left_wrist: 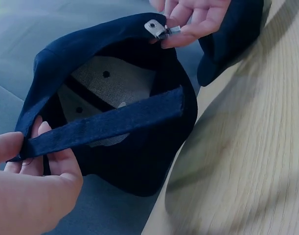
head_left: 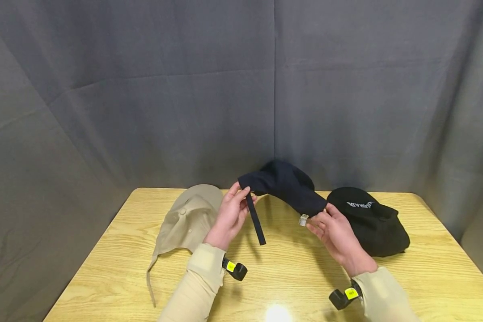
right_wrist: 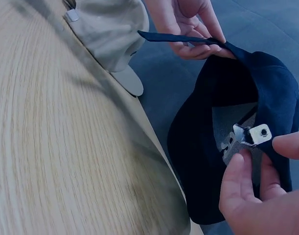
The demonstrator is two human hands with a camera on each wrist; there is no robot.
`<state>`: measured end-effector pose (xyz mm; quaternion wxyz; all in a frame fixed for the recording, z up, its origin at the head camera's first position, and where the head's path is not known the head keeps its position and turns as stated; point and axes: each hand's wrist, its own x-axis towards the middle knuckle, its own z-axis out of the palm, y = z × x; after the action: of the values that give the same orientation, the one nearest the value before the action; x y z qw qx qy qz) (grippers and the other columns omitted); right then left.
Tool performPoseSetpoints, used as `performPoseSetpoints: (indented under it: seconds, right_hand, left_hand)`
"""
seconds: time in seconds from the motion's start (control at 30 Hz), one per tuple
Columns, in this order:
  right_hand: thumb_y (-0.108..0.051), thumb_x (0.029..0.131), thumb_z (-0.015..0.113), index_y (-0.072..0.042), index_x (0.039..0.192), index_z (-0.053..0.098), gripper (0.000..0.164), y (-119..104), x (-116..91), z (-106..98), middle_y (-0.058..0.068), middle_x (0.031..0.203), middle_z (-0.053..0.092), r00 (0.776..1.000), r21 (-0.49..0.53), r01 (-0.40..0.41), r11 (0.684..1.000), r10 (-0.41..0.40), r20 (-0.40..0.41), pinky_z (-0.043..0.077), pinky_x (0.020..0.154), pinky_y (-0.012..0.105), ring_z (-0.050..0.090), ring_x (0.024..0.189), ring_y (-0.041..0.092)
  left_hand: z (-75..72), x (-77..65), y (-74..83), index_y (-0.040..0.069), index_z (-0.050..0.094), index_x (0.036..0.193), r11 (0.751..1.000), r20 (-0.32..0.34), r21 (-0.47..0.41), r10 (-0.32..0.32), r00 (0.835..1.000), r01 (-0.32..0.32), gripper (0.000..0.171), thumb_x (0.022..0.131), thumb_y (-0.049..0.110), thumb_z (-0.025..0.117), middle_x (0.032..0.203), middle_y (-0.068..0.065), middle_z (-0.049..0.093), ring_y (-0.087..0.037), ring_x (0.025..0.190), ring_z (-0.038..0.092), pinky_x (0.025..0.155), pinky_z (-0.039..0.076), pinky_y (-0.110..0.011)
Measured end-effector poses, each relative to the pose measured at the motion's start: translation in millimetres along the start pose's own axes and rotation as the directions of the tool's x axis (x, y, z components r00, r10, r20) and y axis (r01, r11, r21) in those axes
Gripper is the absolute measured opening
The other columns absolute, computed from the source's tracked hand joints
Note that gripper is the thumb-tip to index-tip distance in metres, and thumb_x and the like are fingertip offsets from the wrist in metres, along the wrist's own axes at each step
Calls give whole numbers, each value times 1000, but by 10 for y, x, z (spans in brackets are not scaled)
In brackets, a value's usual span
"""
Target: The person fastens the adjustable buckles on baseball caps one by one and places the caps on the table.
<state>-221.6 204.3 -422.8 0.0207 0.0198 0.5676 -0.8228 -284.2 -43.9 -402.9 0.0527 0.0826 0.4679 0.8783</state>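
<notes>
Quietly, from where I stood, I watched a person hold a navy cap up at the twelve o'clock end of a pale wooden table, close to the grey cloth hung behind it. Its open back faced the person, and a grey mesh lining showed inside the crown. The left hand, at the cap's eight o'clock, had its thumb and fingers closed together on the band's corner, pinching the root of a flat navy strap, whose loose end slanted down towards five o'clock. The right hand, at the cap's four o'clock, had its thumb and fingers clamped on the opposite corner, right beside a silvery metal buckle that dangled at that hand's ten o'clock. Strap end and buckle were well apart. Between nine and ten o'clock on the table lay a beige cap, a thin tail trailing from its seven o'clock; between two and three sat a black cap with pale lettering too blurred for me to read. Light sleeves covered both forearms, and each wrist wore a small black camera
</notes>
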Motion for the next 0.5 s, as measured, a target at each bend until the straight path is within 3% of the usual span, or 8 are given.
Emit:
performPoseSetpoints:
  seconds: [0.13,0.5]
  right_hand:
    - [4,91,51,-3,122,32,38,12,-8,8,5,89,55,1000,4,14,1000,-14,13,48,86,34,60,77,15]
    - [-7,93,58,-3,121,26,43,14,-39,34,11,96,56,1000,-6,6,1000,-6,29,52,75,28,66,83,20]
  left_hand:
    - [-7,-9,-7,6,53,122,1000,-3,-7,4,1000,-4,26,96,5,50,99,-10,51,-20,77,56,77,48,-28]
    - [-10,-31,-39,3,50,127,1000,9,7,0,1000,0,30,97,6,49,100,-11,55,-17,72,58,75,47,-29]
